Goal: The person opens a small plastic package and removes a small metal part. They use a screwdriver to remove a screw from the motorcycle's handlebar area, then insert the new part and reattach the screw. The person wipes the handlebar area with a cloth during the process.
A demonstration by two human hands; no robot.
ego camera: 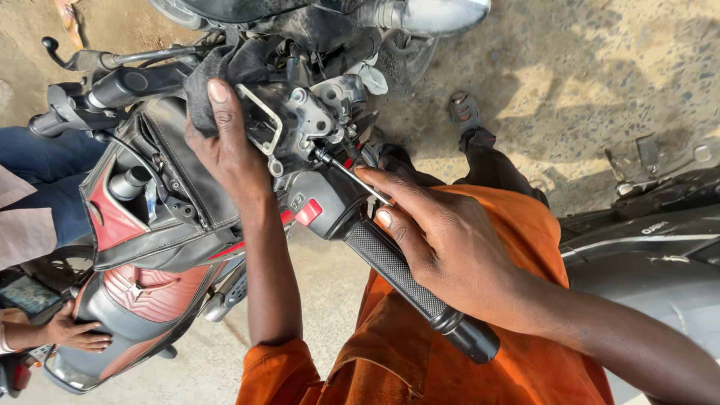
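The ground is rough sandy concrete in daylight, and a motorcycle stands on it, seen from above. The left hand (225, 146) is closed over the top of the handlebar control housing (296, 124) together with a dark cloth (214, 71), thumb up, and it seems to keep the housing steady. The right hand (442, 244) holds a thin screwdriver (352, 174) between the forefinger and the thumb, while the palm lies on the black rubber handlebar grip (409, 281). The tip of the screwdriver touches a small screw at the lower edge of the housing, just above the red switch (307, 212). I judge that the work is in its middle: the housing is open on top and some wires show behind it, but the grip and the switch part remain mounted on the bar. Whether the screw is going in or out, I cannot tell. At the left edge another person's hand (75, 334) rests on the red and grey tank cover (139, 300). A second dark vehicle (645, 232) stands at the right. The worker wears orange overalls (405, 360).
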